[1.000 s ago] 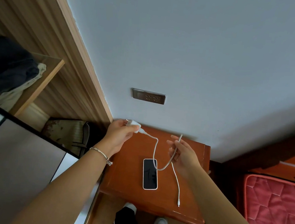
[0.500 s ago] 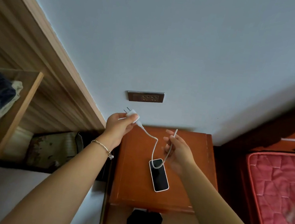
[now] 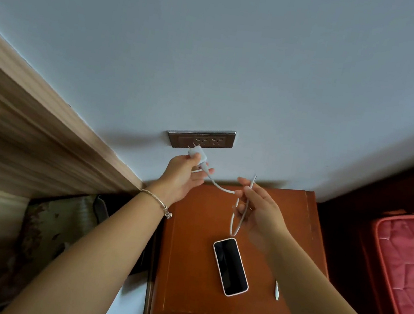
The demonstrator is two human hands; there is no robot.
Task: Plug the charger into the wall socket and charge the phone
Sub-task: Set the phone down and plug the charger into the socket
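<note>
Head view showed the left hand (image 3: 181, 177) pinching the white charger (image 3: 197, 153) by its body, prongs just short of the wall socket (image 3: 201, 138) beyond its fingertips. The right hand (image 3: 259, 212), fingers loosely curled, held a loop of cable (image 3: 235, 222); the phone (image 3: 230, 266) lay just below it. The charger looked light and rigid, best gripped by its sides; the cable looked limp.

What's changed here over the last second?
The left hand, gripping the charger, rose from near the nightstand's back edge to the socket; the prongs now reach the plate's lower edge. Unchanged: the right hand holds the looped cable, and the phone lies unplugged.
</note>
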